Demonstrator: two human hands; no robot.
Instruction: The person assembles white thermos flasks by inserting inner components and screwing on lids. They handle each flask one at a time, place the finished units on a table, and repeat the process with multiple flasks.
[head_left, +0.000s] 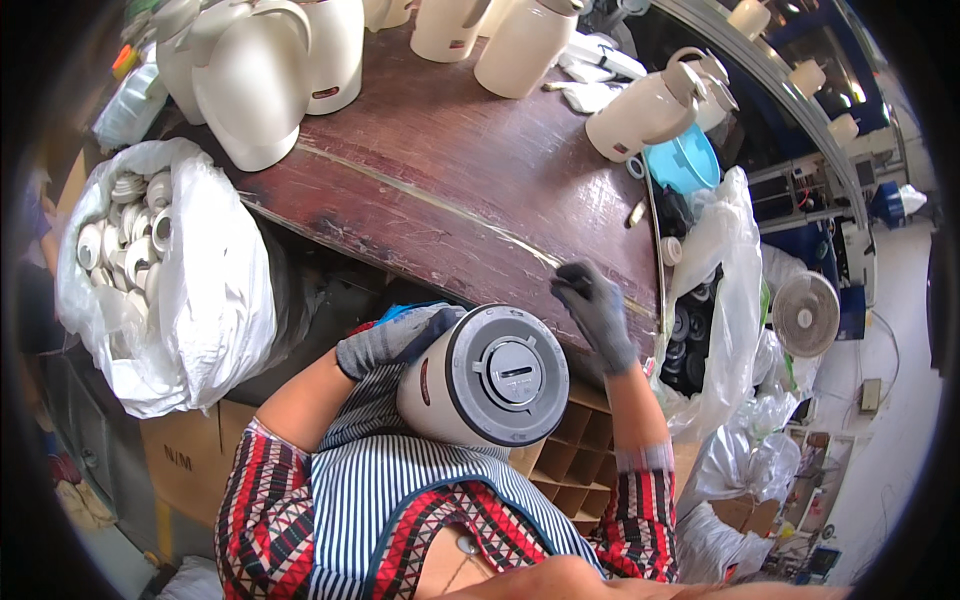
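Note:
A cream vacuum jug [425, 390] lies tilted against my striped apron, its dark grey round base [470, 370] turned up. In the middle of the base sits a round grey screw cap [513, 371] with a slot. My left hand [400, 335], in a grey glove, is closed on the jug's far left side, and part of its grip is hidden. To the right of the base, my gloved right hand [597, 315] hovers by the table's near edge, apart from the jug. Its fingers are curled, and whatever they may hold is hidden.
Several cream jugs [250, 85] stand on the dark red table [420, 170], with more at its right [640, 115] beside a blue basin [683, 160]. White rings fill a bag [215, 290] on the left. Another bag [735, 260] holds dark round parts. Below is a divided carton [565, 445].

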